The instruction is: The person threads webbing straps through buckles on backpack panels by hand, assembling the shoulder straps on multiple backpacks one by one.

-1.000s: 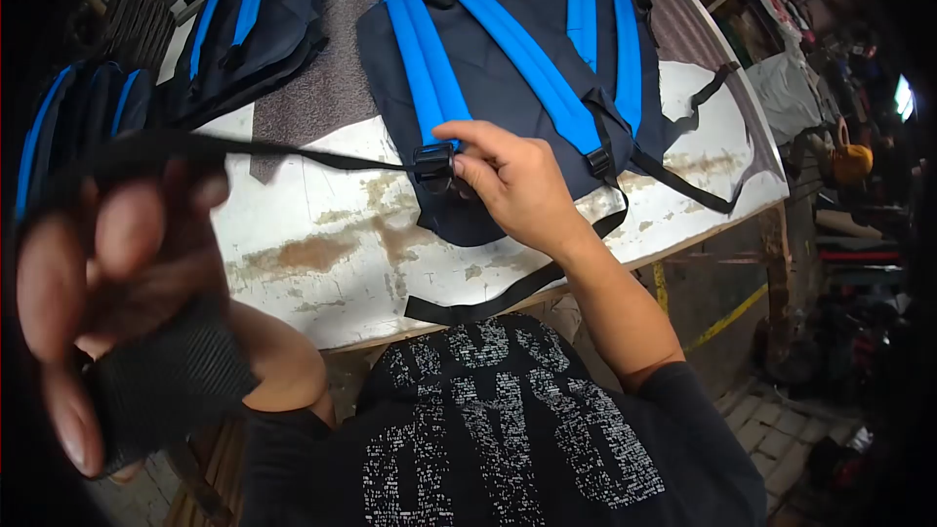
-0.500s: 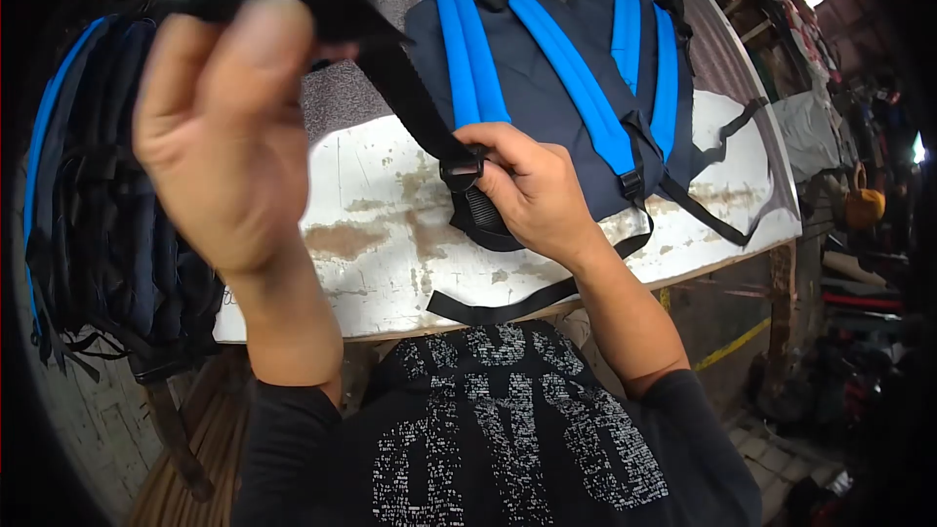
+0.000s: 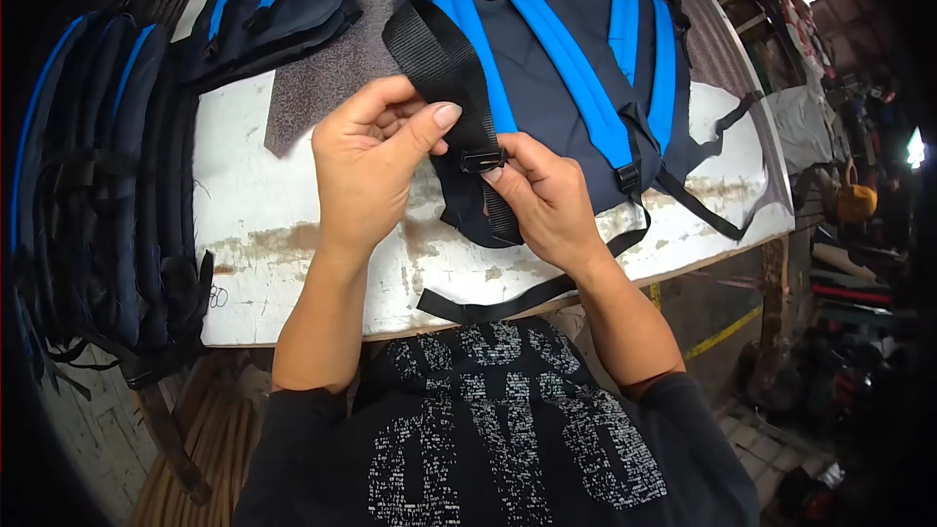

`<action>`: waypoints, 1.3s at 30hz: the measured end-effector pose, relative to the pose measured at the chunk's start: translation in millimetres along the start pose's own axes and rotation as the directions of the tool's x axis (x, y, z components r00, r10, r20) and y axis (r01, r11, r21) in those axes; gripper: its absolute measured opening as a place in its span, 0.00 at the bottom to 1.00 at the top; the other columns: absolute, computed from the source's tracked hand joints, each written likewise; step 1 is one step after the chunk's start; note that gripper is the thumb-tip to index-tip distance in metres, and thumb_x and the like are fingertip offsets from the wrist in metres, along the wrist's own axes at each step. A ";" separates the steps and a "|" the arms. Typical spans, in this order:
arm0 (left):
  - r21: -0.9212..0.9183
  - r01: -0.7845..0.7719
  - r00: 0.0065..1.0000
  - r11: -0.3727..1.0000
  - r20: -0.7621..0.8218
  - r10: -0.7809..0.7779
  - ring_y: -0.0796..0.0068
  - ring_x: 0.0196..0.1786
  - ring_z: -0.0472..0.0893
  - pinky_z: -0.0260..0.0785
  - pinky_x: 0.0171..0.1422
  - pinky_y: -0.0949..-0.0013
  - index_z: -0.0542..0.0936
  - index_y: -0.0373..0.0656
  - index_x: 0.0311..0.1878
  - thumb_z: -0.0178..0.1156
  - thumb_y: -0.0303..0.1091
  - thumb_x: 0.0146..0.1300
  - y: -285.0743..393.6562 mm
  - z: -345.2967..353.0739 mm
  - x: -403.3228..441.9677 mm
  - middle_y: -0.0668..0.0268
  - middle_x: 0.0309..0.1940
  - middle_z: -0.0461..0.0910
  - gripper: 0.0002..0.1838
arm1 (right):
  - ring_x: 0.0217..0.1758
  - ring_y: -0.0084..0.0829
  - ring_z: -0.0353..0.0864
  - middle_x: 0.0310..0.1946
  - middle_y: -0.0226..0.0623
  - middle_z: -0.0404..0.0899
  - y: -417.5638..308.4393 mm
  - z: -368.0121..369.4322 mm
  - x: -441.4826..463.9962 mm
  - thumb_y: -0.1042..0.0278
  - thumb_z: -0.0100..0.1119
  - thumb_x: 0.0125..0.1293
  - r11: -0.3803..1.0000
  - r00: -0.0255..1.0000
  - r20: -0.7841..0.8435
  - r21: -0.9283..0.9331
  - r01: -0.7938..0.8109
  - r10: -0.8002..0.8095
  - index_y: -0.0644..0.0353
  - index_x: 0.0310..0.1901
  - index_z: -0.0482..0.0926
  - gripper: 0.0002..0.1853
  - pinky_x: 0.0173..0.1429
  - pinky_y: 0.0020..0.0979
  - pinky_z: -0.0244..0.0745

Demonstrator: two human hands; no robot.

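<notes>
Black webbing strap [image 3: 429, 44] loops up from a black plastic buckle [image 3: 481, 160] above the worktable. My left hand [image 3: 376, 151] is closed on the strap, thumb and fingers pinching it left of the buckle. At the buckle, my right hand [image 3: 542, 195] grips it between thumb and bent fingers. Behind both hands lies a dark navy backpack [image 3: 556, 68] with bright blue shoulder straps [image 3: 571, 63]. Its lower strap end [image 3: 488, 310] trails along the table's front edge. Part of the buckle is hidden by my right fingers.
The white, scuffed worktable [image 3: 283, 283] has a front edge close to my body. A stack of dark backpacks [image 3: 107, 176] stands at the left, and another backpack [image 3: 283, 15] lies at the back left. Bundled sticks [image 3: 210, 449] lie under the table.
My left hand has come down and right, from high at the left to close beside the buckle. The strap now forms a loop above it. My right hand has shifted slightly right.
</notes>
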State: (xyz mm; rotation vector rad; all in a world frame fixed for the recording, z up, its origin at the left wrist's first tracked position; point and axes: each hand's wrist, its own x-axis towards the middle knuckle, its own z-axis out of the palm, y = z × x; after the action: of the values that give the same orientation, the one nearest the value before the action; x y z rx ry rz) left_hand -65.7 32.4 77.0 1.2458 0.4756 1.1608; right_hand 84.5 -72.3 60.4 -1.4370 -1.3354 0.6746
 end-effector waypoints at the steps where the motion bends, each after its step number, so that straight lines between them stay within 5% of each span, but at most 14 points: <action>1: -0.005 0.005 1.000 1.000 -0.002 -0.005 0.83 0.33 0.81 0.76 0.37 0.81 0.82 0.30 0.46 0.69 0.20 0.63 -2.3 -0.5 -0.2 0.63 0.34 0.85 0.10 | 0.23 0.22 0.72 0.23 0.39 0.77 1.0 0.2 0.0 0.75 0.61 0.70 1.000 1.000 0.009 -0.018 -0.015 0.015 0.67 0.51 0.78 0.10 0.31 0.27 0.66; 11: 0.001 0.053 0.999 0.999 0.009 -0.053 0.85 0.32 0.81 0.75 0.35 0.81 0.82 0.31 0.45 0.70 0.21 0.63 -7.7 -9.2 -2.3 0.65 0.33 0.84 0.09 | 0.24 0.16 0.66 0.22 0.38 0.77 4.2 5.6 2.6 0.76 0.59 0.72 0.994 0.994 0.014 0.038 -0.105 0.105 0.66 0.50 0.80 0.08 0.29 0.26 0.63; 23: 0.047 0.039 0.999 0.998 0.024 -0.040 0.84 0.33 0.81 0.75 0.37 0.81 0.81 0.30 0.47 0.69 0.21 0.63 -16.7 -4.7 -4.3 0.65 0.34 0.83 0.11 | 0.21 0.20 0.67 0.21 0.40 0.76 8.4 5.3 1.9 0.74 0.60 0.71 0.994 0.994 0.031 -0.051 -0.098 0.100 0.65 0.50 0.80 0.09 0.28 0.29 0.62; 39: 0.069 0.068 0.992 0.995 0.105 -0.075 0.84 0.39 0.82 0.77 0.45 0.80 0.79 0.29 0.55 0.69 0.19 0.62 -23.9 -8.5 -4.8 0.64 0.39 0.84 0.18 | 0.25 0.14 0.65 0.21 0.29 0.75 16.6 4.7 1.5 0.71 0.61 0.72 0.986 0.988 0.024 0.066 -0.154 0.153 0.66 0.49 0.81 0.09 0.29 0.25 0.62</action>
State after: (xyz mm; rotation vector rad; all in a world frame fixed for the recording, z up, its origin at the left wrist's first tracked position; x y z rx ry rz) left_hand -64.5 34.9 51.3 1.3297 0.4774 1.0189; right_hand 86.8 -67.2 44.1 -1.4928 -1.2130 0.8284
